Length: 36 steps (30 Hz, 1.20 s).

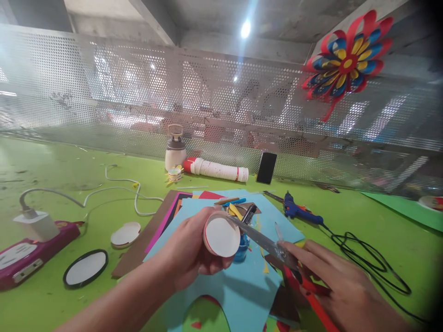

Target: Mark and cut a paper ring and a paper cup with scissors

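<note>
A shallow white paper cup piece (223, 236) with red on its rim sits in my left hand (185, 244), whose fingers wrap round its side and underneath. My right hand (341, 281) grips red-handled scissors (261, 240). Their metal blade reaches left to the cup's upper right rim; whether it touches the rim, I cannot tell. Below both hands lies light blue paper (238, 295) on a stack of coloured sheets. Right behind the cup, partly hidden, are a blue jar (242, 249), a black marker (249, 213) and several pens.
To the right rests a blue glue gun (301, 211) with a looping black cable. A purple power strip (65, 235), a black-rimmed disc (86, 269) and a white lid-like piece (125, 234) lie left. Stacked paper cups (219, 169), a spray bottle (175, 154) and a phone (266, 167) stand behind.
</note>
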Tool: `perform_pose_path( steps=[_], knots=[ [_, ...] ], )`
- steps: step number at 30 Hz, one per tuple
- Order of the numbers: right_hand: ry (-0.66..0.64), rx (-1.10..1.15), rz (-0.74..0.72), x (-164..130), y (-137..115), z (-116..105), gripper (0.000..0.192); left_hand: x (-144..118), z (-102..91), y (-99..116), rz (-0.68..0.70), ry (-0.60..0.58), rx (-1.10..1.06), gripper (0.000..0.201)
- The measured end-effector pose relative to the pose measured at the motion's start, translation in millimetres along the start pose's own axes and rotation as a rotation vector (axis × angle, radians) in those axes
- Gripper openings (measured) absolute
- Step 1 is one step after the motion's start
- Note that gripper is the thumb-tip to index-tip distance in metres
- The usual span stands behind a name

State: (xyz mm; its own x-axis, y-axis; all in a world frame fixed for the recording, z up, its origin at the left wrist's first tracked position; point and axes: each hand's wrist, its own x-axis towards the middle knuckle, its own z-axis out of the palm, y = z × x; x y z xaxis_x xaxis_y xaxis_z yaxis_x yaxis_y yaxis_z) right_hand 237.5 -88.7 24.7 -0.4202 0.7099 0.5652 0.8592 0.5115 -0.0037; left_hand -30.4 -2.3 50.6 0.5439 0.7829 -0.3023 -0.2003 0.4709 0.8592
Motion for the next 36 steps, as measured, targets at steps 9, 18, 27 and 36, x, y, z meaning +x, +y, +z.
perform_pose_path(
  steps=[9, 18, 27, 36],
  knots=[
    [-0.041, -0.064, -0.028, -1.4, -0.1, 0.3, 0.043, 0.9, 1.3, 3.9, -0.031, 0.005, -0.002, 0.043],
    [-0.053, -0.070, -0.020, -6.6, 3.0, 3.7, 0.043, -0.3, 3.5, 4.7, -0.040, 0.012, -0.013, 0.041],
    [-0.029, -0.101, -0.019, -3.9, 2.2, -1.7, 0.051, -1.1, 3.9, 5.6, -0.047, -0.016, 0.020, 0.045],
    [-0.078, -0.045, 0.026, -6.5, 3.9, 0.8, 0.053, -3.1, 5.5, 5.2, -0.053, -0.034, -0.003, 0.047]
  ],
)
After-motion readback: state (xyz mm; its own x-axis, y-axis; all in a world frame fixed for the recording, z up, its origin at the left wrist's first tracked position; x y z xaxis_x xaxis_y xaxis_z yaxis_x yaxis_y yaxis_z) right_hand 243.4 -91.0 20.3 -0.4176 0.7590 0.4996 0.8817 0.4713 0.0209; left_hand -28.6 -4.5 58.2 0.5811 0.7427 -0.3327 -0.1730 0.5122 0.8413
